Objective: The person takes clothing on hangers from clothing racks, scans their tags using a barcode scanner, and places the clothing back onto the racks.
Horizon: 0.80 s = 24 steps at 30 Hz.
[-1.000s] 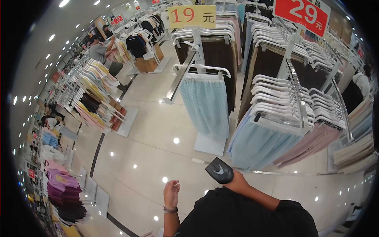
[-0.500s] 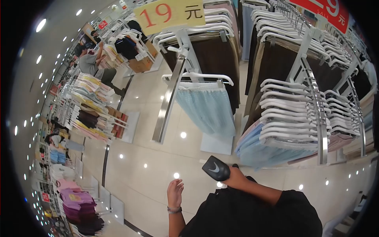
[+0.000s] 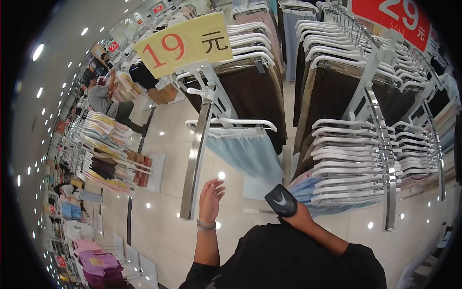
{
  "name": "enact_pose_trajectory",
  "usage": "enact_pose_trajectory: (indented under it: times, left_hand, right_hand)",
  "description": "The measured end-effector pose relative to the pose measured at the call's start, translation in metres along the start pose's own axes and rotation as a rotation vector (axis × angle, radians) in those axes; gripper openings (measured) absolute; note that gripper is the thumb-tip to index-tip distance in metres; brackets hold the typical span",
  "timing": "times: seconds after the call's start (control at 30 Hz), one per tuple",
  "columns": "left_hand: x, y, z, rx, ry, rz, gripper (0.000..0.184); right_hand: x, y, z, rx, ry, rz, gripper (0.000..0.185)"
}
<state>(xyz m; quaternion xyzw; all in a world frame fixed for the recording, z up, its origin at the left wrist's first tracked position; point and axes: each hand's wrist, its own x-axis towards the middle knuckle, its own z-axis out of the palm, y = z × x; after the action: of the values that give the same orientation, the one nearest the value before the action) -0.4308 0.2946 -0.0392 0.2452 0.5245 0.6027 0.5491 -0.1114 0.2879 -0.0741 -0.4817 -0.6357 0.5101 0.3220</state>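
Note:
My right hand (image 3: 300, 216) is wrapped around a black handheld device (image 3: 281, 201) with a rounded end and a pale curved mark. Its underside and most of my fingers are hidden. Just beyond it hang light blue pants (image 3: 250, 149) on a white hanger, below a shelf-end rail. My left hand (image 3: 210, 198) is raised beside the metal display arm (image 3: 196, 164), fingers apart and slightly bent, holding nothing. It looks close to the arm, but I cannot tell whether they touch.
A rack with many white hangers (image 3: 346, 161) stands to the right, its metal arm (image 3: 382, 154) jutting toward me. A yellow price sign (image 3: 185, 44) and a red sale sign (image 3: 399, 19) top the racks. On the left, a person (image 3: 103, 98) is beside clothing racks (image 3: 103, 139).
My left hand has risen forward toward the display arm. My right hand with the black device has shifted right. The racks and signs sit lower in view, with the near rack further left.

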Motion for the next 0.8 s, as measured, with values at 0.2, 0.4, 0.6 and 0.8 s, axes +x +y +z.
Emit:
enact_pose_trajectory:
  times: [0.2,0.4,0.6,0.8]
  left_hand:
    - [0.090,0.029,0.010,-0.025,-0.198,0.080,0.041]
    - [0.164,0.035,0.018,-0.228,-0.561,0.075,0.055]
    - [0.191,0.039,0.032,-0.208,-0.725,0.043,0.063]
    - [0.183,0.051,0.043,-0.416,-0.712,-0.052,0.048]
  right_hand:
    - [-0.003,-0.010,0.017,0.043,0.167,0.046,0.051]
    - [-0.006,-0.035,0.067,0.073,0.367,0.157,0.044]
    - [-0.009,-0.050,0.109,0.079,0.520,0.205,0.046]
    - [-0.027,-0.053,0.154,0.063,0.651,0.231,0.048]
